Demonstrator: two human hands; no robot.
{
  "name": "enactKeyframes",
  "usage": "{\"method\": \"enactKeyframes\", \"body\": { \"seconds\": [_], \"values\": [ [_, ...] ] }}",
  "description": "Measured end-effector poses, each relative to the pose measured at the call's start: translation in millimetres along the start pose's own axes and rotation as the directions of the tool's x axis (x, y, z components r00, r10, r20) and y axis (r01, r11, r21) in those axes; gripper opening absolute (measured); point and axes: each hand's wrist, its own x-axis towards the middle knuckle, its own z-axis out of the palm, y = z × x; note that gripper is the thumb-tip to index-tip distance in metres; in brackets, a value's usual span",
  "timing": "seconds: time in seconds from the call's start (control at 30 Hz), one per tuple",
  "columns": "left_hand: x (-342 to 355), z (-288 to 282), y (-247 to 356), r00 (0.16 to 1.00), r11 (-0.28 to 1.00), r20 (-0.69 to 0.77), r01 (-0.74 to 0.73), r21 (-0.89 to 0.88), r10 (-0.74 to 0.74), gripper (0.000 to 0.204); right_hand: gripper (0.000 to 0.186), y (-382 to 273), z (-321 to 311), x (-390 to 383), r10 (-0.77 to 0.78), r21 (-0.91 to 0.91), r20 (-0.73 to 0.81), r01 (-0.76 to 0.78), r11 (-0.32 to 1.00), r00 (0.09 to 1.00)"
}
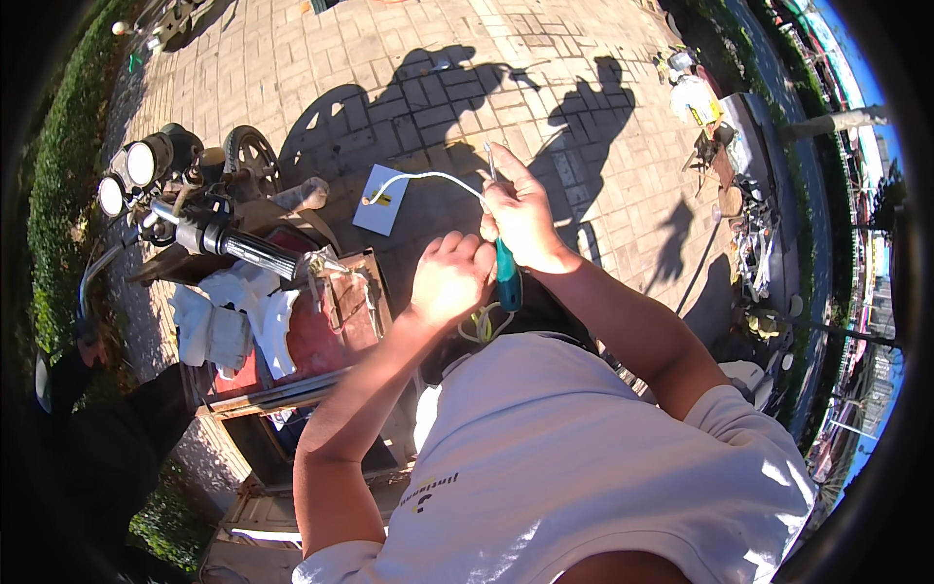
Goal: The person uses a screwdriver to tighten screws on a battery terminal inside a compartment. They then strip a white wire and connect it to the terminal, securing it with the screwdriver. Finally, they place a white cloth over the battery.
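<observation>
My right hand [518, 206] grips a screwdriver with a teal handle [508, 277], its metal shaft pointing up and away from me along the index finger. A white cable [428, 175] arcs leftward from the fingers of this hand to a copper-coloured bare end. Just to the left, my left hand [450, 277] is closed in a fist beside the screwdriver handle. Pale loops of cable [477, 327] come out below it, in front of my shirt; its fingers hide the grip itself.
A white card or flat box [375, 222] lies on the brick paving. At left stands a motor tricycle with a handlebar grip [255, 251], round lamps and a red seat area bearing white cloth [263, 302]. A dark-clothed person [107, 438] is at lower left. Assorted items [754, 234] line the right.
</observation>
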Motion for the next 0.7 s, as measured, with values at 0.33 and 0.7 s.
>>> {"method": "enactKeyframes", "body": {
  "seconds": [0.33,0.7],
  "values": [
    [6.7,13.2,-13.2,0.993,0.996,0.072,-0.089,-0.002,0.089,0.016,0.059,16.3,-17.0,18.5,0.075,-0.005,-0.118,-0.076,0.997,0.990],
    [30.4,58.8,-5.5,0.997,0.987,-0.001,0.078,-0.138,-0.078,0.012,0.060,17.1,-58.7,47.8,0.188,0.100,-0.076,-0.180,0.979,0.979]
  ]
}}
